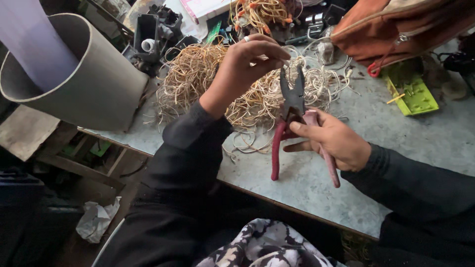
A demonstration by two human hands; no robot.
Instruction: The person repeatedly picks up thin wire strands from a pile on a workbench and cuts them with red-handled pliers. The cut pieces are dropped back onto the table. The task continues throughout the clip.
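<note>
My right hand [334, 141] grips a pair of pliers [293, 106] with worn red handles, jaws open and pointing up. My left hand [250, 62], with a ring on one finger, is raised just left of the jaws, fingertips pinched on a thin pale wire [287, 63] that runs between the open jaws. Behind both hands a big tangled heap of thin cream and tan wires [198, 74] lies on the grey worktable [435, 138].
A wide grey pipe section [94, 79] lies at the table's left end. Black plastic parts [148, 34] and more orange wires [262, 15] sit at the back. A brown bag [396, 29] and a green circuit piece [413, 94] lie to the right. Crumpled paper [96, 220] lies on the floor.
</note>
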